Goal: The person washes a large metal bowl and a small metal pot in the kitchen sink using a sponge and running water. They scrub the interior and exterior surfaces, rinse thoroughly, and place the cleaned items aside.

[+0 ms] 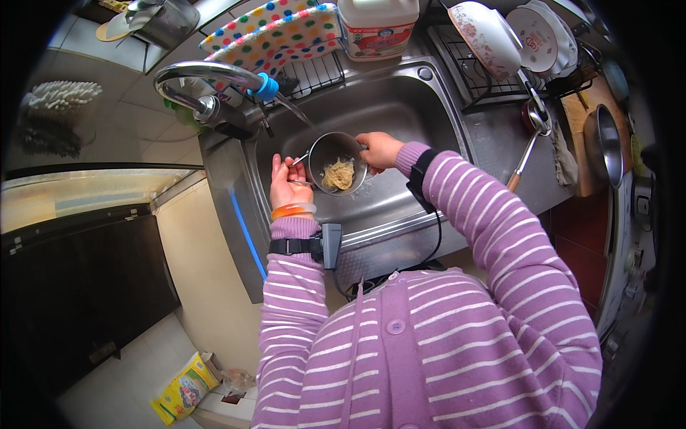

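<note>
Over the sink I hold a round stainless steel pot, tilted so its inside faces me. A clump of pale yellow, noodle-like strands lies at its bottom. My left hand, palm up, has its fingers curled around the thin metal handle on the pot's left side. My right hand grips the opposite rim, thumb on top. From the chrome faucet with a blue ring, a thin stream of water slants down towards the pot's far rim; where it lands is hidden.
A polka-dot towel and a large white jug stand behind the sink. To the right are a black dish rack with a flowered bowl, a wooden-handled utensil and a metal basin.
</note>
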{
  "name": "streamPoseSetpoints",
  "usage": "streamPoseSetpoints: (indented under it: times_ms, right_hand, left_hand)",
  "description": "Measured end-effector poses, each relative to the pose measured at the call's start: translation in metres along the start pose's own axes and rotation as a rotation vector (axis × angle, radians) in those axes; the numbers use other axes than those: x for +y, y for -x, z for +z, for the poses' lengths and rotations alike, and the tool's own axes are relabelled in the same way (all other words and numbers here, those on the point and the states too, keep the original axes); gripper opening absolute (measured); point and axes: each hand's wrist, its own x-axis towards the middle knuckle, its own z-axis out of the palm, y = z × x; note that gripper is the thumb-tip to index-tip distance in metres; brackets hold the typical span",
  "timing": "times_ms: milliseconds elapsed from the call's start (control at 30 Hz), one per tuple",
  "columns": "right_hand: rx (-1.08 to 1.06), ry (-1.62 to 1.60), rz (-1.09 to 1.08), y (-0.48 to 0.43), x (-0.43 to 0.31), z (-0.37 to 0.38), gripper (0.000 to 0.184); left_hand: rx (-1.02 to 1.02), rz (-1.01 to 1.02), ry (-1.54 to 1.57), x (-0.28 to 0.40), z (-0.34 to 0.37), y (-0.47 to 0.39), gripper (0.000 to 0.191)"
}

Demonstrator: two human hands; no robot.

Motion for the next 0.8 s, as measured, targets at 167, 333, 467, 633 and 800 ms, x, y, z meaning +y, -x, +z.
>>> streamPoseSetpoints:
  times_ms: [167, 333, 467, 633, 800]
  right_hand:
    - [0.157, 0.045, 0.041, 0.000, 0.018, 0.010, 0.033]
    - [0.020, -0.128, 0.146, 0.004, 0.029, 0.012, 0.028]
    - [0.019, -0.347, 0.254, 0.009, 0.029, 0.011, 0.026]
    - [0.166, -0.512, 0.234, 0.020, 0.023, 0.017, 0.022]
    - [0.142, -0.631, 0.233, 0.025, 0.013, 0.027, 0.020]
  left_hand:
    - [-0.175, -0.074, -0.037, 0.000, -0.005, -0.005, 0.032]
    - [-0.212, -0.132, -0.027, -0.001, 0.000, -0.005, 0.034]
    - [-0.273, -0.095, -0.334, 0.000, 0.009, 0.011, 0.057]
    - [-0.169, -0.098, -0.939, -0.016, -0.001, 0.042, 0.103]
    - [-0.428, -0.261, -0.721, -0.021, -0.004, 0.043, 0.068]
